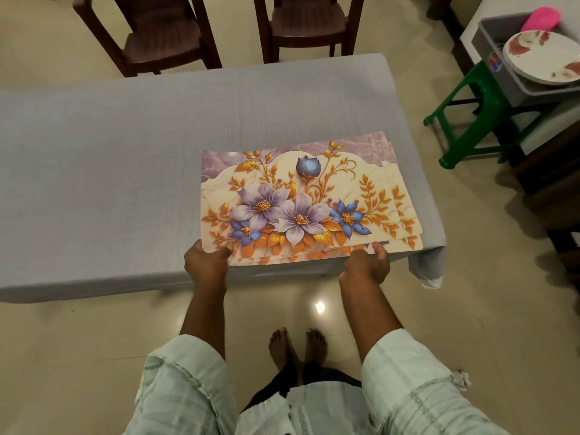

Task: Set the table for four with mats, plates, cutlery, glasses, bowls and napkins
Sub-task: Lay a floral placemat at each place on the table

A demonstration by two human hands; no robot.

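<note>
Warm, rather dim indoor light is falling from overhead, and a small bright glare spot is shining on the glossy floor (319, 306) just below the near edge of the grey table (125, 152). Soft shadow is gathering under that edge. The wide lens is bending the table's sides outward. Far right of the table, a pink object (541, 17) is blurring, and the corners are darkening.
</note>
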